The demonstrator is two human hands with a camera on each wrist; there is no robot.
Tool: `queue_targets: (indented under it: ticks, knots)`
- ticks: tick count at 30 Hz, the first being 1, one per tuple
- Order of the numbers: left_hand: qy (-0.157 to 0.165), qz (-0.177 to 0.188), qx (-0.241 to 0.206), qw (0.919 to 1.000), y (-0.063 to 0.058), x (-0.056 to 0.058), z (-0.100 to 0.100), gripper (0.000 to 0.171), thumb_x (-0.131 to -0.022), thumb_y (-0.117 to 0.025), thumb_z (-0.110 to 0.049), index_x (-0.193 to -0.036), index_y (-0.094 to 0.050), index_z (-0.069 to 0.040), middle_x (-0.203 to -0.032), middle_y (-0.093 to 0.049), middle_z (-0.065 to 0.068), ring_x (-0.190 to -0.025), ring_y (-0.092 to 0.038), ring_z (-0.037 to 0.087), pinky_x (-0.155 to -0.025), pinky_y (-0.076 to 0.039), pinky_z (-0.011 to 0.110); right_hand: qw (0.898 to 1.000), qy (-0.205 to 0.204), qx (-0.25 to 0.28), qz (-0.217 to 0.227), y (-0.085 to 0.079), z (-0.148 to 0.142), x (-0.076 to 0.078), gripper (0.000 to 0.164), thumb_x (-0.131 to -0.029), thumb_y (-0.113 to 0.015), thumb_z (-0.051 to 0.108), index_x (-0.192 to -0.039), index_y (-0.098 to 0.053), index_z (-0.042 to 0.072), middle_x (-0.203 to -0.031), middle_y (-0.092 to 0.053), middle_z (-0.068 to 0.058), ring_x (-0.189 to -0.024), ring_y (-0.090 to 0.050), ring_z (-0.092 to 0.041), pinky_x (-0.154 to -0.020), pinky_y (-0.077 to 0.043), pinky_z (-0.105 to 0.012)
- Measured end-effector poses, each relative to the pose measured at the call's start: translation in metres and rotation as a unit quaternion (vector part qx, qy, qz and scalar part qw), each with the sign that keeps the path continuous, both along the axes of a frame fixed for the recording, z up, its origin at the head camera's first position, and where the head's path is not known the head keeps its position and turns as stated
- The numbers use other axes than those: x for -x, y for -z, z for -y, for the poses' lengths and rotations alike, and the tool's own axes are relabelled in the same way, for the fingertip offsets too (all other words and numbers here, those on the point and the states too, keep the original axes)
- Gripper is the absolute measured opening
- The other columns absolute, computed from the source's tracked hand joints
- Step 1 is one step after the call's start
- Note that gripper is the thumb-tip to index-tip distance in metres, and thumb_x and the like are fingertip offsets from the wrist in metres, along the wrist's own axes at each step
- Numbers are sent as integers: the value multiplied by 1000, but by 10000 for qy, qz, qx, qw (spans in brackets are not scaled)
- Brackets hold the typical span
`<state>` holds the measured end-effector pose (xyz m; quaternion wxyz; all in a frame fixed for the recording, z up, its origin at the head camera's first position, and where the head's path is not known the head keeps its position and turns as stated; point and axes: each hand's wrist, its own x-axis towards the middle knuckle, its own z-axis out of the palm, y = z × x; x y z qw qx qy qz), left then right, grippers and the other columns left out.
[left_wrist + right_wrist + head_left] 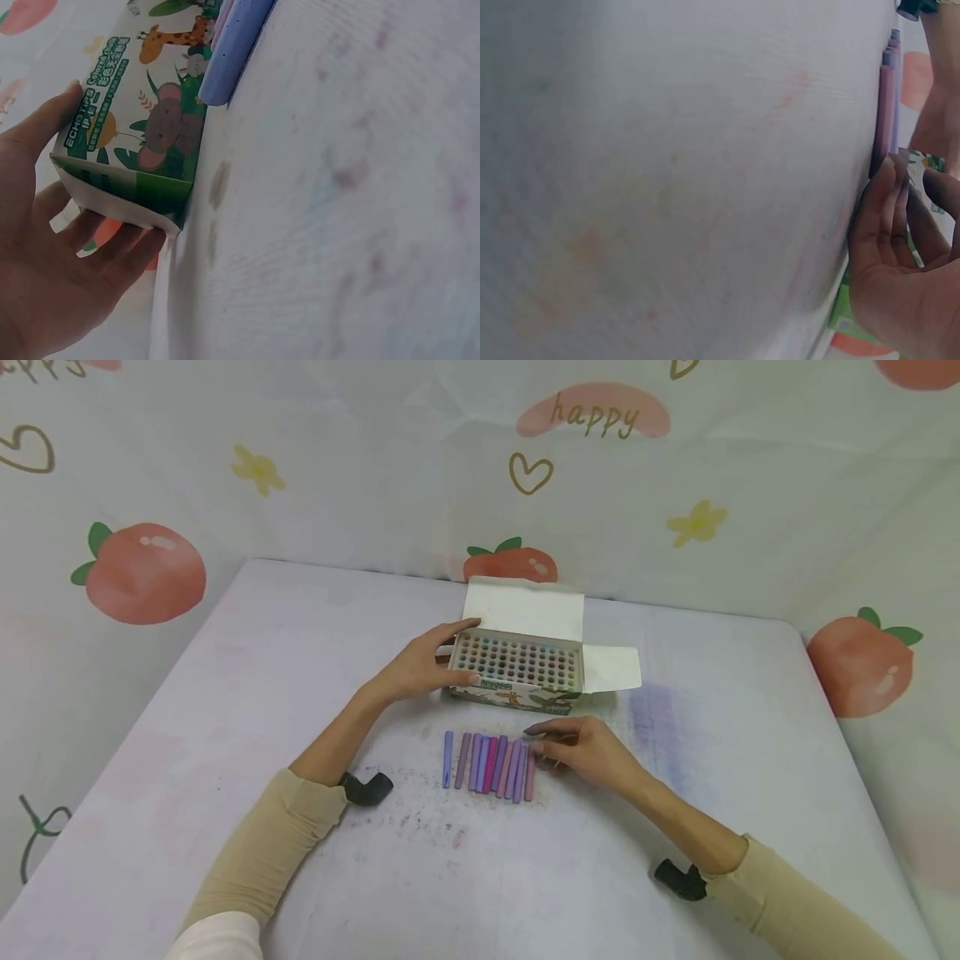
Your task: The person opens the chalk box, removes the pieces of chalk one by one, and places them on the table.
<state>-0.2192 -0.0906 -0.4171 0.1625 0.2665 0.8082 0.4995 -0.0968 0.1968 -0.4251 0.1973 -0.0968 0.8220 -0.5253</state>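
A printed chalk box (513,693) stands with its lid up, packed with chalk whose round ends show in rows. My left hand (420,664) holds its left end, thumb on the front edge and index finger at the back corner. In the left wrist view, the other fingers lie behind the box's end flap (120,206). In front of the box lies a row of purple, blue and pink chalk sticks (491,764), with a blue chalk stick (447,760) slightly apart at the left. My right hand (588,747) is at the row's right end, fingers loosely bent, fingertips beside the last pinkish stick (886,112).
The lid (525,608) leans back near the patterned backdrop (375,485), and a side flap (611,668) sticks out to the right. Chalk smudges (660,727) mark the white table cover (360,893). Black wrist-camera mounts (367,789) sit under both wrists.
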Motion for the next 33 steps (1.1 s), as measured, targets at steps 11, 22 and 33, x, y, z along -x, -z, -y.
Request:
queue_targets:
  ticks: [11,22,33]
  knots:
    - [-101,-1210,1039,9871,-3,5,4,86,-83,-79,-45,-155,-37,-24,-149,-45,8,-139,-39,27,-116,-33,50,9964,-86,-510,-666,-12,-6,2,29,-95,-68,14,-122,-70,5,-94,-75,-10,-72,-70,-23,-62,-59,-33]
    - [-31,-1282,1403,9818,-12,9,14,90,-80,-81,-47,-155,-37,-20,-152,-42,9,-141,-36,28,-117,-31,50,9932,-50,-715,-920,-28,-18,5,33,-96,-69,18,-126,-68,4,-92,-74,-10,-78,-70,-25,-67,-59,-31]
    - [-237,-1655,1811,9691,-15,4,36,93,-78,-81,-52,-154,-38,-20,-153,-40,10,-142,-35,30,-115,-34,53,9307,-293,-1708,-3221,-46,-31,-3,31,-89,-75,7,-120,-72,8,-106,-73,-3,-80,-67,-9,-66,-60,-31]
